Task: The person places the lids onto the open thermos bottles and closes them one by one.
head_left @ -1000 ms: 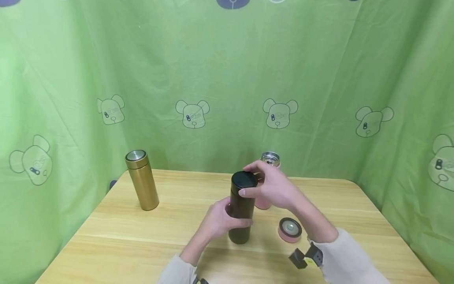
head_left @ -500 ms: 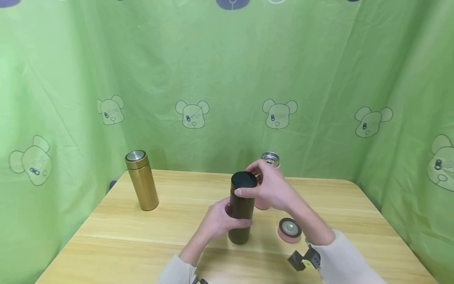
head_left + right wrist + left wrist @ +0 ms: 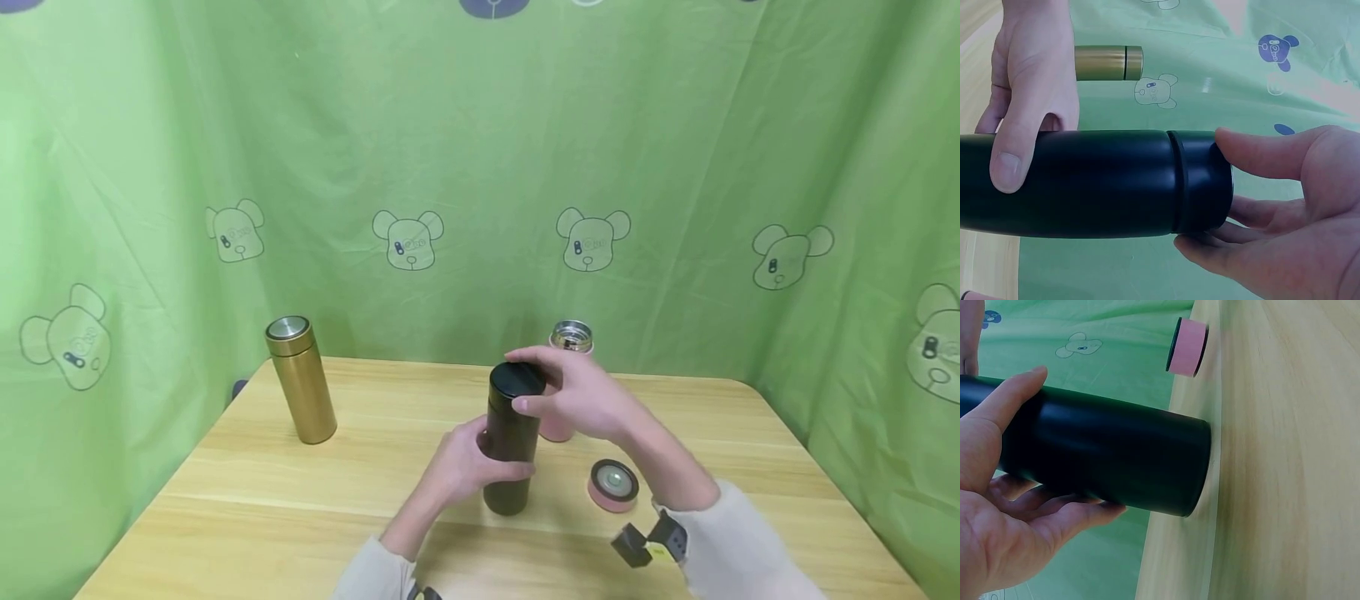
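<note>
A black thermos (image 3: pixel 512 437) stands upright on the wooden table, its black lid (image 3: pixel 517 379) in place with a seam showing below it. My left hand (image 3: pixel 461 467) grips the thermos around its lower body. Up at the top, my right hand (image 3: pixel 581 393) holds the lid between thumb and fingers; the right wrist view shows the thumb on one side of the lid (image 3: pixel 1207 181) and fingers on the other. Behind my right hand stands a pink thermos (image 3: pixel 572 336) without a lid, partly hidden. Its pink lid (image 3: pixel 613 485) lies upside down on the table, right of the black thermos.
A gold thermos (image 3: pixel 302 387) with its lid on stands at the table's left side. The wooden table (image 3: pixel 247 525) reaches back to a green curtain (image 3: pixel 480 150) printed with bear heads, which also hangs on both sides.
My right hand's fingers have shifted around the black lid, turning slightly one way and then back. The left hand and the thermos have stayed in place.
</note>
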The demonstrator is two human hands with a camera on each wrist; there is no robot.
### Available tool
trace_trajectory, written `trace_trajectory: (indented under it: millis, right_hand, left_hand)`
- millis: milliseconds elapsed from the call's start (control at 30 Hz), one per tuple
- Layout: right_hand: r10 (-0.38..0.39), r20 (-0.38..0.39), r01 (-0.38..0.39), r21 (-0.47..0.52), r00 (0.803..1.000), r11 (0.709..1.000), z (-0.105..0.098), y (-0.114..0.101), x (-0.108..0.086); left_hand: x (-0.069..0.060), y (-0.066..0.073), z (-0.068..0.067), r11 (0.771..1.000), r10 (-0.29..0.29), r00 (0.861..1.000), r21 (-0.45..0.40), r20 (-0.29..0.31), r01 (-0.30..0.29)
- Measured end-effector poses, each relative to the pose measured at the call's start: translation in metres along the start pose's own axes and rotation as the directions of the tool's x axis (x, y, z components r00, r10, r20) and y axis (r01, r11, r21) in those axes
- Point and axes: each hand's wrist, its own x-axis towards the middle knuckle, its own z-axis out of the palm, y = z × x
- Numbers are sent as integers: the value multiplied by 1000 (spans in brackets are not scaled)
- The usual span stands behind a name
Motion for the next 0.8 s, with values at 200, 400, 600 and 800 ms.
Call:
trace_trajectory:
  millis: [200,400,600,800]
  right_hand:
    - [17,-49,-18,-10,999,1000,3,1,2]
    - [49,-105,-49,6,993,999,8,3,3]
    - [56,-155,-56,6,986,998,11,6,4]
    - [72,-183,-71,10,980,997,14,8,6]
  left_hand:
    - [0,1,-1,1000,3,1000,8,0,-3]
    - [-1,1,-1,1000,7,1000,24,-5,-7]
    - [0,1,0,1000,11,1000,23,-12,-11]
    - [0,1,0,1000,12,1000,24,-14,-12]
